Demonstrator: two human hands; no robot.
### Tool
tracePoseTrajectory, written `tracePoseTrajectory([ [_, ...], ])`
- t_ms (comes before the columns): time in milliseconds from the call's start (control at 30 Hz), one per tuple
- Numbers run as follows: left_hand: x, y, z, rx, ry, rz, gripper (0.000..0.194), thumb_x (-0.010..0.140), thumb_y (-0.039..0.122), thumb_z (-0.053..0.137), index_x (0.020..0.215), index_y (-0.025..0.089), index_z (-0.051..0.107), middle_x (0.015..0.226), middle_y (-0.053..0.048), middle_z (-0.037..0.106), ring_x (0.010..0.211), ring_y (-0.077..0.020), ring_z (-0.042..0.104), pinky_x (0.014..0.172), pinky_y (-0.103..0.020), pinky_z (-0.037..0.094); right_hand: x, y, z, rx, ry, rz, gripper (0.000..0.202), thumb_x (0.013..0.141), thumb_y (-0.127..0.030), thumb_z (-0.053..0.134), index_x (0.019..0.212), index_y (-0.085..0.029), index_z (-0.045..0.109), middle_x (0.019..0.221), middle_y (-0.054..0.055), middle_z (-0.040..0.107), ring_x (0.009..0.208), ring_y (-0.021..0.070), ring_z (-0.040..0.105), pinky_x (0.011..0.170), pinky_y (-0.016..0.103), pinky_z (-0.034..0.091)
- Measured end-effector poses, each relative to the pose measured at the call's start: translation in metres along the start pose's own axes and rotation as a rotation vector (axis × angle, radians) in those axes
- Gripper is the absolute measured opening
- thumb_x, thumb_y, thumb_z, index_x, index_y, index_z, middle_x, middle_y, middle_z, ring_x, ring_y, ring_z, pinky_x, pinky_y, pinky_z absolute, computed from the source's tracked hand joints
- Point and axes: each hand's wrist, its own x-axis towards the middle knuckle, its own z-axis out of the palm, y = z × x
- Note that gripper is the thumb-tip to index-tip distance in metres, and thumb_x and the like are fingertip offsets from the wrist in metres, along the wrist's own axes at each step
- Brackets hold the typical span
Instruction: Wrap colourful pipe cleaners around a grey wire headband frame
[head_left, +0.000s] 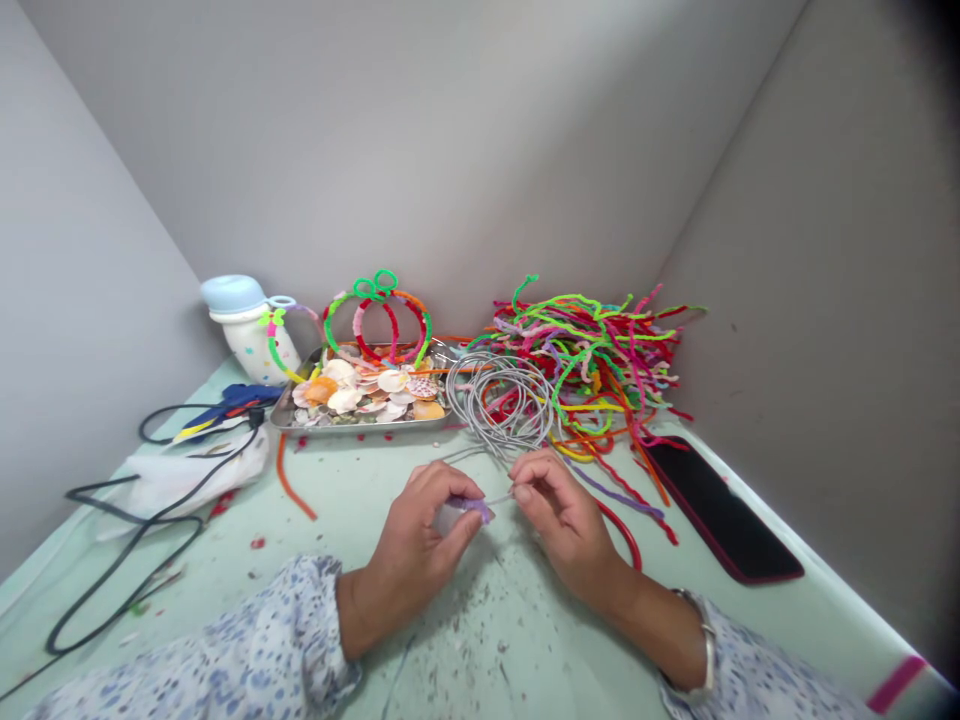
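Note:
My left hand (431,545) pinches a small purple fuzzy piece (480,509), likely pipe cleaner, between thumb and fingers. A thin grey wire runs from that piece across to my right hand (562,520), whose thumb and forefinger are closed on it. Just beyond my hands lies a loose coil of grey wire (501,405). The coil rests against a big heap of colourful pipe cleaners (592,350). How the purple piece sits on the wire is partly hidden by my fingers.
A metal tray (360,430) of seashells stands at the back, with pipe-cleaner rings (375,315) upright on it. Left are a white bottle (259,345), a black cable (142,520) and a plastic bag (240,465). A dark phone (724,510) lies right.

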Motion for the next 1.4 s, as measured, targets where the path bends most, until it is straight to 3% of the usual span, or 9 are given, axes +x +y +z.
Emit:
tracePoseTrajectory([
  [633, -0.0004, -0.0008, 0.0012, -0.072, 0.009, -0.019, 0.005, 0.084, 0.016, 0.063, 0.085, 0.020, 0.060, 0.080, -0.001, 0.060, 0.076, -0.0157, 0.057, 0.071, -0.029, 0.045, 0.0002, 0.0005, 0.0014, -0.016, -0.005, -0.011, 0.006, 0.094, -0.024, 0.050, 0.091, -0.022, 0.054, 0.093, 0.004, 0.053, 0.089, 0.0191, 0.053, 0.079, 0.033, 0.043],
  [1400, -0.0006, 0.0023, -0.0001, -0.172, -0.020, -0.157, 0.009, 0.084, 0.025, 0.064, 0.079, 0.019, 0.059, 0.076, -0.001, 0.059, 0.074, -0.0163, 0.055, 0.070, -0.030, 0.044, 0.0002, -0.0032, 0.0004, -0.048, -0.027, -0.034, 0.005, 0.093, -0.021, 0.050, 0.090, -0.022, 0.054, 0.092, 0.004, 0.053, 0.088, 0.0196, 0.053, 0.078, 0.033, 0.043],
])
